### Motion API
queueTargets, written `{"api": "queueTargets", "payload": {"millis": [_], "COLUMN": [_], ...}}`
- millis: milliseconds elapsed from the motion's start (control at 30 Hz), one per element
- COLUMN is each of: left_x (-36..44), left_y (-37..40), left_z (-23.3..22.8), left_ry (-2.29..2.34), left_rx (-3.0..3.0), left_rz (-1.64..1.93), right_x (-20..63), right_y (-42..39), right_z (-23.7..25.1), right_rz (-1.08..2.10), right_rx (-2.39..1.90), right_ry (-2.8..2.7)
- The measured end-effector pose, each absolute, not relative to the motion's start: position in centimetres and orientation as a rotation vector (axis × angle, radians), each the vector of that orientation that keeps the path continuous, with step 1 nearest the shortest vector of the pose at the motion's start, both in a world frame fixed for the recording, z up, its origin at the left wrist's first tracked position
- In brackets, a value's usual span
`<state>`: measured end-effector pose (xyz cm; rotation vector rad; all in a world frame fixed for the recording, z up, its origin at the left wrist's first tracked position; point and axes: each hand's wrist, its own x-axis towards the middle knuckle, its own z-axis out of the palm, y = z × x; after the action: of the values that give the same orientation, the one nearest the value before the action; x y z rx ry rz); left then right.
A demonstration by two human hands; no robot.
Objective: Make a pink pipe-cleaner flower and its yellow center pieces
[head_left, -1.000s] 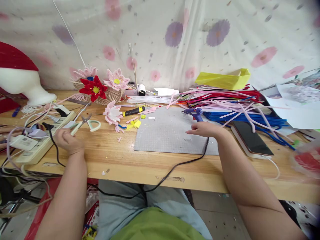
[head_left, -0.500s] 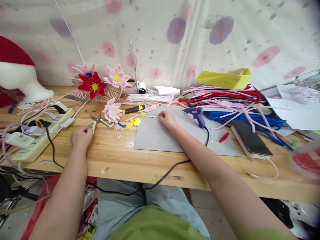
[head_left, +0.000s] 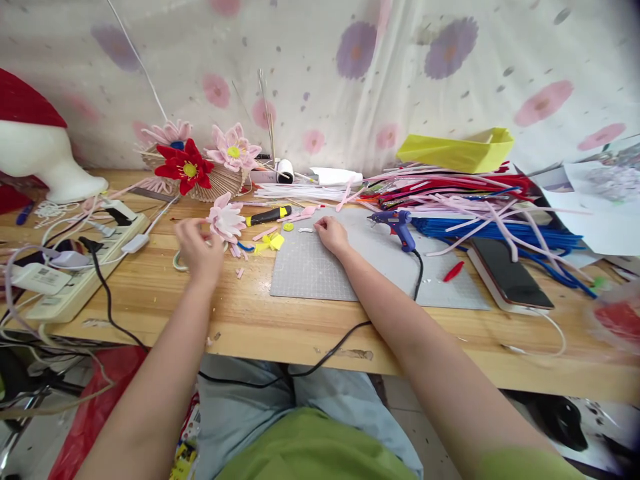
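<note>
My left hand (head_left: 200, 247) reaches over the wooden table (head_left: 240, 313) with its fingers apart, its fingertips at a pink pipe-cleaner flower (head_left: 226, 220). The pale handle of the scissors (head_left: 178, 261) shows under that hand. My right hand (head_left: 331, 233) rests on the far left part of the grey cutting mat (head_left: 360, 270), fingers curled beside a small white piece (head_left: 305, 230). Whether it pinches anything is hidden. Yellow scraps (head_left: 269, 243) lie between the two hands.
A blue glue gun (head_left: 397, 223) stands on the mat, its black cord trailing over the table edge. Behind it lies a pile of pipe cleaners (head_left: 475, 200) and a yellow box (head_left: 455, 150). A phone (head_left: 510, 273) is at right, a power strip (head_left: 75, 280) at left, finished flowers (head_left: 186, 170) at the back.
My left hand set the scissors down and moved right to the pink flower. My right hand left the glue gun and went left across the mat, where it has stayed.
</note>
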<state>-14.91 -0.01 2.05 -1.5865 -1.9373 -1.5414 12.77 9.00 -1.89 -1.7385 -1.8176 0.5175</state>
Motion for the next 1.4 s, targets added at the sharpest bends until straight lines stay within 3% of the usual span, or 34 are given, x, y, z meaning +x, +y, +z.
{"api": "queueTargets", "payload": {"millis": [167,300,1133,1400], "left_x": [-4.2,-0.1,0.1,-0.2], "left_y": [2.2,3.0,5.6,5.7], "left_z": [0.5,-1.5,-1.9,-2.1], "left_ry": [-1.818,-1.814,-1.93,-1.771], "left_rx": [-2.136,-2.306,-2.386,-2.419], "left_rz": [-1.263,-1.068,-1.066,-1.328], "right_x": [12.7,12.8,13.8,16.1], "right_y": [9.0,9.2,9.0,6.9], "right_z": [-2.1,-2.4,-2.0,-1.2], "right_rz": [0.51,0.512,1.0,1.311], "right_rx": [-1.677,-1.67,-1.258,-1.172], "right_ry": [-1.901,-1.843,-1.438,-1.633]}}
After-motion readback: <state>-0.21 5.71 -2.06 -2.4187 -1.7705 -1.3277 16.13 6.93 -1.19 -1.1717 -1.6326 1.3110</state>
